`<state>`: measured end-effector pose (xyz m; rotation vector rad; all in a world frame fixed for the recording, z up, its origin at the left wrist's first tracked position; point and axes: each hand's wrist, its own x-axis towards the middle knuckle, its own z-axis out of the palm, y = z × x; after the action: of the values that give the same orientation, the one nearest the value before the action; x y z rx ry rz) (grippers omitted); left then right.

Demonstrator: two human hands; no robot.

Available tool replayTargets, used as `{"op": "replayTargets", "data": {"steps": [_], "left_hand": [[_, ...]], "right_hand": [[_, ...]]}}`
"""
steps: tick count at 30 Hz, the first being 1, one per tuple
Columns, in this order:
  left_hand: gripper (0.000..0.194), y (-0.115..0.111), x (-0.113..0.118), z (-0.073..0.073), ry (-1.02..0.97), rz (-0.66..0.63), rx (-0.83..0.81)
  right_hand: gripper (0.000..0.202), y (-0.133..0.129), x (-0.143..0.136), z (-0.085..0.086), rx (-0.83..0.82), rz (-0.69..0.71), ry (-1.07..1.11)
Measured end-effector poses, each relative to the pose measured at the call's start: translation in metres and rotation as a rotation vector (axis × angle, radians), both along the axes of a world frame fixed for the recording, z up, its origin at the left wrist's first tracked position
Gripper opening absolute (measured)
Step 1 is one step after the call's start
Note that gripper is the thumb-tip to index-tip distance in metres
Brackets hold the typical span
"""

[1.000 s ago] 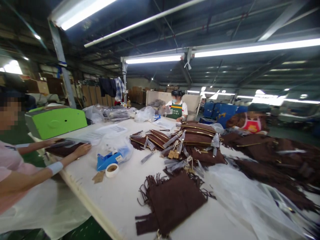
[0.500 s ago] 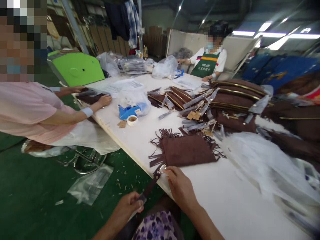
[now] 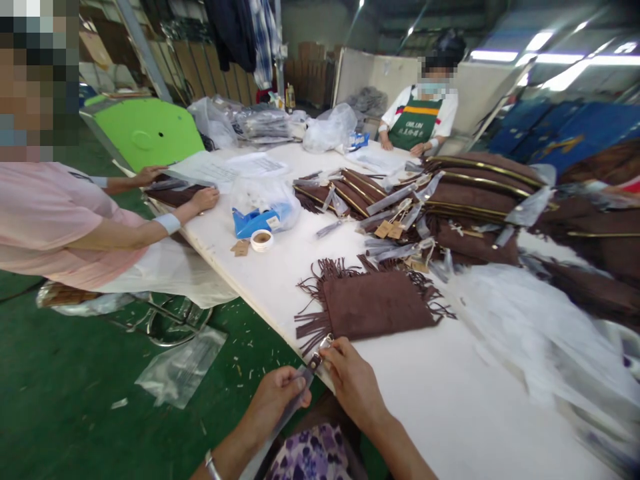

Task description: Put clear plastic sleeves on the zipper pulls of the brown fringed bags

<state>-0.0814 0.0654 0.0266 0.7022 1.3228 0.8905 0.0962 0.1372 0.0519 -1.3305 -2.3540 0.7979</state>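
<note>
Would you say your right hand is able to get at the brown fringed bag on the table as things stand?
Probably yes: the right hand sits at the table edge just below the brown fringed bag, with nothing lying between them.

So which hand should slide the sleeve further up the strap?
Probably the left hand: it already pinches the clear sleeve around the strap, while the right hand pins the clasp at the table edge.

A long white table carries a brown fringed bag near its front edge, a blue tape dispenser and tape roll farther left, stacked brown bags far right, and clear plastic sheeting on the right.
</note>
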Motion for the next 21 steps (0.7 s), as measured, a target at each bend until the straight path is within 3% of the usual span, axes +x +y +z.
{"op": "replayTargets", "data": {"steps": [3,8,14,21], "left_hand": [[0.036,-0.003,-0.001,0.005,-0.017,0.02,-0.04],[0.042,-0.013,-0.005,0.003,-0.02,0.074,-0.086],[0.05,-0.006,0.007,-0.001,-0.028,0.097,-0.108],[0.045,0.001,0.014,0.01,-0.094,0.105,-0.137]], "right_hand": [[0.03,-0.003,-0.001,0.001,-0.03,0.009,0.032],[0.031,-0.011,-0.005,0.0,-0.068,0.048,0.067],[0.034,-0.015,-0.005,0.003,-0.125,0.047,0.079],[0.031,-0.019,-0.003,0.002,-0.154,0.05,0.12]]}}
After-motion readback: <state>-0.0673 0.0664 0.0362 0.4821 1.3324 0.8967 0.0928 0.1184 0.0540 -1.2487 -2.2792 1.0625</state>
